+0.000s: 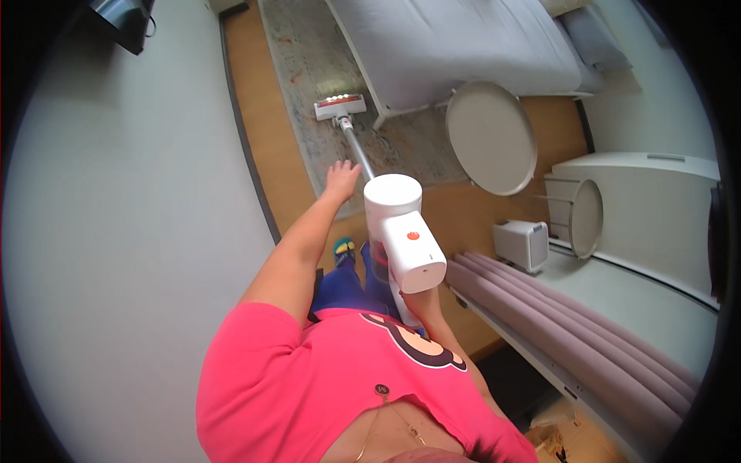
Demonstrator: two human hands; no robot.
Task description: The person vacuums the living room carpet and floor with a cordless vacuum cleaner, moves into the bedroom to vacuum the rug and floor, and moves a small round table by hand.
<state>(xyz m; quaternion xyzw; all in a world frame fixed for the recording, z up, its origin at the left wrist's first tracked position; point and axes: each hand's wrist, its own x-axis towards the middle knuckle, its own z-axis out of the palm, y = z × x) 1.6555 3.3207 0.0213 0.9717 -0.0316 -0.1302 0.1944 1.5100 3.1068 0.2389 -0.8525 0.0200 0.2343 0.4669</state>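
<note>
A white cordless stick vacuum cleaner [395, 204] stretches away from my body, its grey tube [358, 151] leading to the floor head [340, 106] on the patterned rug. My right hand [422, 303] is wrapped round the handle, low behind the motor body, which hides part of the fingers. Just left of the tube, my left hand [340, 181] reaches forward with its fingers stretched out and holds nothing. The floor head has a lit front edge and lies close to the bed's corner leg.
A bed [463, 46] with grey covers stands ahead. Right of the vacuum are two round-topped tables, one larger [492, 139] and one smaller [587, 218], plus a white box-shaped appliance [521, 244]. Pinkish curtains [571, 332] hang at the right; a wall [147, 255] runs along the left.
</note>
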